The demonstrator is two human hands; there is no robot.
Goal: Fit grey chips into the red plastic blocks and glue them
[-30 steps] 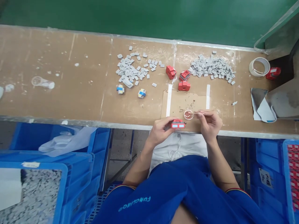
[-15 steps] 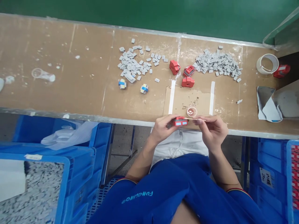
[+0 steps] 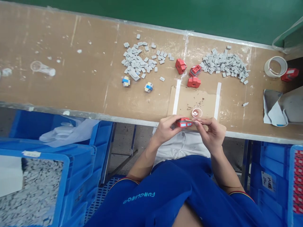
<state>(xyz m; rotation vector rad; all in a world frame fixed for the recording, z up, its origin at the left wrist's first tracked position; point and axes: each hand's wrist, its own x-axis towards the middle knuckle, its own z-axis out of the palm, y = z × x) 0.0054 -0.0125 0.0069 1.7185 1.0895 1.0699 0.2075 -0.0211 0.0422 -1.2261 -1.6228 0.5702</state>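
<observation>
My left hand [image 3: 167,128] is closed around a small red toy vehicle body [image 3: 184,122] with two pale blue windows on the side towards me. A thin wooden stick [image 3: 190,120] is pinched in my right hand [image 3: 211,130], its tip touching or right over the top of the red piece. Just beyond my fingers, a small clear cup [image 3: 197,113] stands on a cardboard sheet [image 3: 184,97] held by white tape strips. Past the sheet lie three more red toy bodies [image 3: 194,82].
Grey flat pieces form a left pile [image 3: 136,61] and a right pile [image 3: 224,64]. Two taped blocks [image 3: 149,87] lie nearer the left pile. A tape roll [image 3: 276,66] stands at right, a clear cup [image 3: 42,68] lies far left. Blue crates [image 3: 80,167] flank me.
My right hand has moved left, bringing the stick's tip further over the red toy body. The view has shifted slightly; my left hand keeps its hold.
</observation>
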